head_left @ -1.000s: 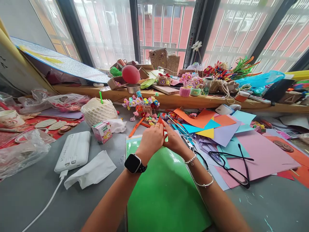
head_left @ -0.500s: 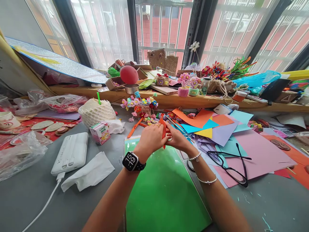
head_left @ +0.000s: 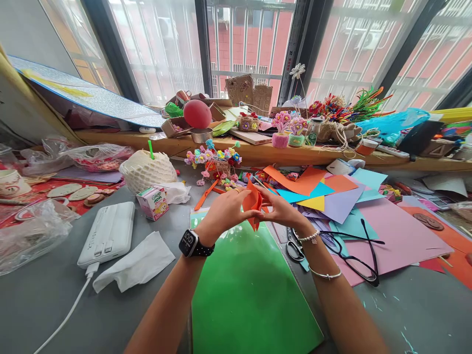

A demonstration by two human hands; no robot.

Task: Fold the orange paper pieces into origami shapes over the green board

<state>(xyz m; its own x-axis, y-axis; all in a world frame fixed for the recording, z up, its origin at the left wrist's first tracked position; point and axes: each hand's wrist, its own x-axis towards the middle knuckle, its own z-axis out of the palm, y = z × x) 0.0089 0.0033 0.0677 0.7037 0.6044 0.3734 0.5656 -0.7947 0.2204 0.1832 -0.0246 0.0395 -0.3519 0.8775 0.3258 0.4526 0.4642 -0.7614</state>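
A folded piece of orange paper [head_left: 252, 200] is held up between my two hands, above the far end of a glossy green folder [head_left: 254, 285]. My left hand [head_left: 229, 209], with a black watch on its wrist, grips the paper's left side between thumb and fingers. From the right, my right hand [head_left: 282, 210] pinches the same paper, its fingers curled behind and partly hidden. The two thumbs meet near the lower part of the fold. Scissors [head_left: 295, 250] with dark handles lie beside my right wrist, partly covered by it.
Coloured paper sheets [head_left: 394, 236] and black glasses [head_left: 356, 258] lie to the right. On the left are a white power bank [head_left: 107, 231] with a cable, a tissue [head_left: 136, 263] and a small drink carton [head_left: 152, 202]. A crocheted flower basket [head_left: 217, 164] stands behind my hands.
Both hands have spread a little apart at the wrists, and the orange paper between them shows more of its folds. The scissors beside my right wrist have come further into view.
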